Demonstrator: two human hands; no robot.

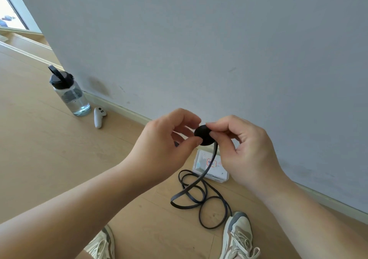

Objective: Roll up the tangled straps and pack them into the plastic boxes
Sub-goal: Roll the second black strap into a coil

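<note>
One box [220, 172] lies below the strap roll [203, 135]; bottle [69, 93] holds water.

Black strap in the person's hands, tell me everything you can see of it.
The black strap is a narrow, flat band, matte, perhaps woven. One end is wound into a tight disc, pinched between the left hand and the right hand. From the disc a tail hangs down, crossing in front of the plastic box, and ends in loose, overlapping loops on the wooden floor beside the right shoe.
</note>
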